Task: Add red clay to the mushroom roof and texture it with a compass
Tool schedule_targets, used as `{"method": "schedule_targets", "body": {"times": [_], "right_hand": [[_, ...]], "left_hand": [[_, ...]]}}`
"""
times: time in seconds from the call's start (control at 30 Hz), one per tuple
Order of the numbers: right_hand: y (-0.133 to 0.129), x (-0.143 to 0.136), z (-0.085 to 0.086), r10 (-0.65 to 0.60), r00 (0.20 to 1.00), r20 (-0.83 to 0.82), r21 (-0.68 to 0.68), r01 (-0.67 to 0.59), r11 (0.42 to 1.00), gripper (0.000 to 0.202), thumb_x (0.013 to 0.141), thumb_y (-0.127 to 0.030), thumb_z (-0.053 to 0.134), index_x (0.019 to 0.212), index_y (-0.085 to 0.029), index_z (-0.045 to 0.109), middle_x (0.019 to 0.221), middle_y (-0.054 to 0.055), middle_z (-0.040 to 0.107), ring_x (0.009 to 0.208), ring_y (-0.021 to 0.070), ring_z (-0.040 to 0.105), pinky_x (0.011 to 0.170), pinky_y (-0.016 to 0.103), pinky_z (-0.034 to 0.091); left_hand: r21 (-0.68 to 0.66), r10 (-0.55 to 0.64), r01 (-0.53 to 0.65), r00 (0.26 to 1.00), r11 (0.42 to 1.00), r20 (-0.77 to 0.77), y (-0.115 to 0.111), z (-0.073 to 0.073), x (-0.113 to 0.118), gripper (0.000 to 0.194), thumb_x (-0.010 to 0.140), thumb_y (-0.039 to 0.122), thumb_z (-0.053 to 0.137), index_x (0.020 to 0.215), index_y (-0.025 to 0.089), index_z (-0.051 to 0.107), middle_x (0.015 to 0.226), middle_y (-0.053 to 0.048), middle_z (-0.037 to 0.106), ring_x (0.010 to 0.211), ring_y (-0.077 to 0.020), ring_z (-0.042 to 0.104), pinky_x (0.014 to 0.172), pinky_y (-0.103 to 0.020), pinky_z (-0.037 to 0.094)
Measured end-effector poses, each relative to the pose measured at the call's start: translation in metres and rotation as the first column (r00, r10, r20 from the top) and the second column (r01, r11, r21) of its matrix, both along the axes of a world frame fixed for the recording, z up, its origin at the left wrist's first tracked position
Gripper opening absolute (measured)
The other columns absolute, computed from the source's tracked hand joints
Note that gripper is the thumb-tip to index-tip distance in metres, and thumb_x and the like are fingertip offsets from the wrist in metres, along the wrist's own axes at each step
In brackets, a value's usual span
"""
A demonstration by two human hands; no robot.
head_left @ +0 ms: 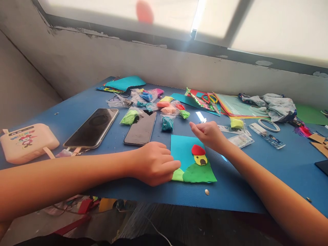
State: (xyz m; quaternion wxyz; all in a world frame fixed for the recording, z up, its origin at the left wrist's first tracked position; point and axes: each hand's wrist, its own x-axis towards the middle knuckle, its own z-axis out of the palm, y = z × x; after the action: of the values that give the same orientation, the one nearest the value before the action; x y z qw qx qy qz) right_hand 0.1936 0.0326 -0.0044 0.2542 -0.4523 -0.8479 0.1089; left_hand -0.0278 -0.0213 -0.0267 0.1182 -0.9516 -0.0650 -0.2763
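Note:
A blue card (180, 147) lies near the table's front edge. Dark green clay (198, 173) forms a hill along its bottom, with a light green clay patch (178, 175) at the lower left. Above the hill is a yellow clay shape (200, 159) with dark spots and a red cap (198, 150). My left hand (156, 165) is closed at the card's left edge, its fingertips beside the light green patch. Over the card's upper right corner, my right hand (208, 134) is closed too, thumb against the fingers. Whatever either hand may hold is hidden.
Phones (91, 128) and a pink case (29, 141) are on the left. Bagged clay (167, 123) in several colours lies behind the card. Scissors (211, 101), coloured paper (238, 104), a tape roll (269, 125) and a ruler (235, 130) are farther right. A small shell-like piece (207, 192) sits in front.

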Motion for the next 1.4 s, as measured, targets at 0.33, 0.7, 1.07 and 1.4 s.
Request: {"method": "schedule_targets", "body": {"times": [0.33, 0.7, 1.07, 1.4], "right_hand": [[0.003, 0.005, -0.011, 0.182, 0.983, -0.013, 0.280, -0.171, 0.945, 0.024, 0.089, -0.011, 0.043, 0.110, -0.015, 0.055, 0.101, 0.011, 0.059, 0.073, 0.0143, 0.057, 0.068, 0.027, 0.049], [0.006, 0.008, -0.016, 0.122, 0.988, -0.091, 0.315, -0.087, 0.945, 0.010, 0.086, -0.018, 0.059, 0.091, -0.017, 0.067, 0.079, 0.005, 0.071, 0.065, 0.0157, 0.064, 0.063, 0.026, 0.051], [-0.001, 0.002, -0.006, 0.050, 0.993, -0.108, 0.185, -0.029, 0.982, 0.017, 0.086, -0.028, 0.053, 0.078, -0.017, 0.063, 0.062, 0.001, 0.060, 0.054, 0.0116, 0.049, 0.054, 0.023, 0.038], [-0.004, 0.003, 0.004, -0.062, 0.976, -0.207, 0.053, 0.074, 0.996, 0.051, 0.092, -0.049, 0.040, 0.052, -0.021, 0.027, 0.047, -0.004, 0.030, 0.048, 0.0085, 0.028, 0.049, 0.026, 0.023]], "left_hand": [[-0.006, 0.009, -0.009, 1.000, 1.000, -0.006, 0.000, 0.001, 0.000, 0.029, 0.088, 0.011, 0.038, 0.067, 0.017, 0.057, 0.049, 0.001, 0.050, 0.044, -0.0144, 0.040, 0.044, -0.030, 0.033], [-0.014, 0.007, -0.007, 1.000, 1.000, -0.013, 0.000, 0.001, 0.001, 0.031, 0.088, 0.011, 0.038, 0.066, 0.017, 0.059, 0.049, 0.001, 0.050, 0.044, -0.0147, 0.039, 0.044, -0.031, 0.032], [-0.007, 0.020, -0.020, 0.999, 1.000, -0.030, 0.000, 0.001, 0.000, 0.032, 0.089, 0.012, 0.037, 0.067, 0.017, 0.059, 0.049, 0.001, 0.049, 0.044, -0.0146, 0.040, 0.044, -0.031, 0.033], [-0.015, 0.014, -0.014, 1.000, 1.000, -0.023, -0.001, 0.001, 0.001, 0.031, 0.088, 0.011, 0.038, 0.066, 0.016, 0.060, 0.049, 0.001, 0.049, 0.044, -0.0149, 0.039, 0.044, -0.031, 0.033]]}}
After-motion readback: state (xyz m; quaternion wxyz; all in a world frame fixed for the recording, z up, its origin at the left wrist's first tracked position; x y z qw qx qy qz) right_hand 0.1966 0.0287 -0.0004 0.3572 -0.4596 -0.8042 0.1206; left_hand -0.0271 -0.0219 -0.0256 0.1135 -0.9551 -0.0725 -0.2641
